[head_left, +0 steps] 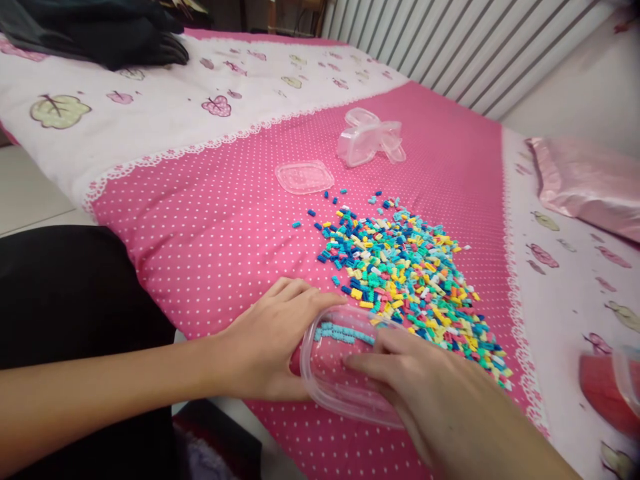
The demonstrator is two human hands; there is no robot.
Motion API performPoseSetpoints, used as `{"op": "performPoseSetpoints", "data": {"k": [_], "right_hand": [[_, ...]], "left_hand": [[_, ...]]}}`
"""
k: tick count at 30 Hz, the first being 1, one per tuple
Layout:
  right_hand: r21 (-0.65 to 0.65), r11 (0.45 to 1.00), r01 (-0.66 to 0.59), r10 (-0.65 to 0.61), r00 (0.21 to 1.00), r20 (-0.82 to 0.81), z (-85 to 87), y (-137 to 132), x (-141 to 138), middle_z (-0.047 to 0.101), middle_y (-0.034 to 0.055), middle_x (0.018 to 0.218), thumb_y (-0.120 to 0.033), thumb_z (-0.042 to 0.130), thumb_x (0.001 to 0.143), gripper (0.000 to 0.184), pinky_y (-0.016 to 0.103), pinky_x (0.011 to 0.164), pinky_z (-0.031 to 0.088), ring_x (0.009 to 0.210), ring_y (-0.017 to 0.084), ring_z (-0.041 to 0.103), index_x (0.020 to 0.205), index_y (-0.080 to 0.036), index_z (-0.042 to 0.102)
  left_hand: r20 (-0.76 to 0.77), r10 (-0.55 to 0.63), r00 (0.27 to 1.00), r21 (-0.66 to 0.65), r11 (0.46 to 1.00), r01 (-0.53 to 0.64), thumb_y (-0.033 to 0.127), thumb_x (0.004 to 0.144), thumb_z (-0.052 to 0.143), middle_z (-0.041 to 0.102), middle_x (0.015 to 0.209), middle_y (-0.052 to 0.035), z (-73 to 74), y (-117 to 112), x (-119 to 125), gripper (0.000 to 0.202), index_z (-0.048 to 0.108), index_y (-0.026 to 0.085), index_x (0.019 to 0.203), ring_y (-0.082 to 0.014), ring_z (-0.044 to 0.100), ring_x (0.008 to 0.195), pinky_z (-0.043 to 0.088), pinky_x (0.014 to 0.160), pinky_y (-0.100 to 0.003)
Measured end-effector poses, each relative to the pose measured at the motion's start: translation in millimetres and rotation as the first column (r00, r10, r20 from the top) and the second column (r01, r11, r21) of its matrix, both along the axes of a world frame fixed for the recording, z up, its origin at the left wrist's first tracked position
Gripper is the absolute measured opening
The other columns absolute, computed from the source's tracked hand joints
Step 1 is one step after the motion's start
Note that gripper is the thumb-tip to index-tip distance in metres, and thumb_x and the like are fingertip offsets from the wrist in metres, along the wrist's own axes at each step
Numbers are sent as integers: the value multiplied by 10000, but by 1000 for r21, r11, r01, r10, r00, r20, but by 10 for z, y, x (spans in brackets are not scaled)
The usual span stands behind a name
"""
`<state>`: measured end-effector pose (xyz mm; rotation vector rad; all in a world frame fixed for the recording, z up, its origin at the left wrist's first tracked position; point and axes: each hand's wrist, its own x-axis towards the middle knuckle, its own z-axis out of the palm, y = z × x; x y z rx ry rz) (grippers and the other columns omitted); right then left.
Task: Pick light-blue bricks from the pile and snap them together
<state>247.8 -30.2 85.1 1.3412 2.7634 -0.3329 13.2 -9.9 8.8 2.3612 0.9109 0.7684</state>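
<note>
A big heap of small bricks [405, 267] in blue, teal, yellow, pink and white lies on the pink dotted bedspread [200, 220]. At its near edge a clear plastic container [330, 373] lies tilted, with a row of light blue bricks [343, 332] inside along its far rim. My left hand [265, 340] is wrapped round the container's left side. My right hand [425, 387] reaches over the container, its fingers stretched out with the tips inside it near the blue bricks.
A clear lid [304, 177] lies flat beyond the heap. Further back lie more clear containers [367, 137]. Dark clothes [100, 30] are piled at the far left. A pink pillow [585, 183] lies at the right, and a red-filled container [607, 390] at the right edge.
</note>
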Motion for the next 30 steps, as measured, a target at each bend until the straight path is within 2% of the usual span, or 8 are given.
{"op": "performPoseSetpoints", "data": {"k": [5, 8, 11, 15, 19, 21, 26, 30], "right_hand": [[59, 998, 27, -28, 999, 20, -19, -12, 90, 754, 3, 831, -10, 534, 816, 452, 248, 567, 498, 656, 155, 701, 965, -334, 811], [67, 998, 3, -5, 1000, 31, 19, -18, 146, 753, 5, 868, -32, 533, 855, 417, 259, 568, 466, 672, 151, 690, 976, -330, 798], [130, 992, 4, -12, 998, 61, 46, -26, 188, 734, 1, 854, -26, 546, 850, 396, 297, 587, 427, 660, 153, 658, 951, -327, 784], [262, 965, 10, -23, 999, 45, 41, -37, 110, 721, -5, 810, -42, 610, 810, 324, 383, 660, 384, 716, 205, 634, 833, -331, 755], [265, 963, 48, -53, 999, 13, 7, -57, -39, 708, -1, 766, -78, 641, 848, 285, 407, 691, 358, 698, 204, 590, 688, -308, 696], [306, 948, 90, -92, 996, -6, -12, -68, -69, 690, 0, 726, -78, 653, 837, 300, 408, 702, 340, 691, 206, 571, 635, -299, 670], [352, 935, 45, -37, 999, -31, -16, -64, -31, 714, -29, 752, -28, 662, 765, 304, 385, 688, 284, 674, 196, 533, 721, -322, 729], [393, 919, 45, -34, 999, -35, -1, -33, -20, 718, -23, 738, -1, 626, 750, 337, 386, 689, 281, 667, 204, 547, 701, -317, 731]], "left_hand": [[9, -2, 1000, 6, 1000, 2, 615, 802, 793, 655, 1265, -66, 13, 11, 4, 805, 374, 300, 1414, -272, 597, 1046, 443, 916, -407], [14, 1, 1000, 10, 1000, -2, 616, 795, 795, 656, 1263, -57, 7, 5, 3, 810, 375, 306, 1415, -270, 599, 1046, 440, 917, -402], [-7, 10, 1000, 7, 1000, -10, 596, 795, 801, 652, 1266, -63, -3, -3, 0, 826, 360, 297, 1426, -274, 602, 1064, 441, 934, -407], [-4, 12, 1000, 5, 1000, -12, 591, 788, 808, 650, 1249, -59, -7, -4, -3, 818, 371, 296, 1413, -269, 597, 1054, 441, 934, -404], [2, 22, 1000, -1, 1000, -22, 571, 782, 816, 650, 1230, -59, -10, 2, -2, 799, 400, 284, 1400, -271, 594, 1048, 436, 929, -404], [7, 23, 1000, -8, 1000, -23, 562, 778, 819, 652, 1216, -55, -14, 3, -3, 789, 414, 285, 1395, -270, 595, 1041, 436, 922, -402], [0, 27, 1000, -13, 1000, -27, 548, 758, 836, 650, 1197, -50, -21, -2, -7, 816, 402, 285, 1397, -272, 595, 1027, 435, 915, -408], [-13, 24, 1000, -14, 1000, -24, 554, 760, 835, 644, 1201, -49, -17, -8, -9, 817, 392, 289, 1393, -270, 590, 1024, 436, 913, -410]]}}
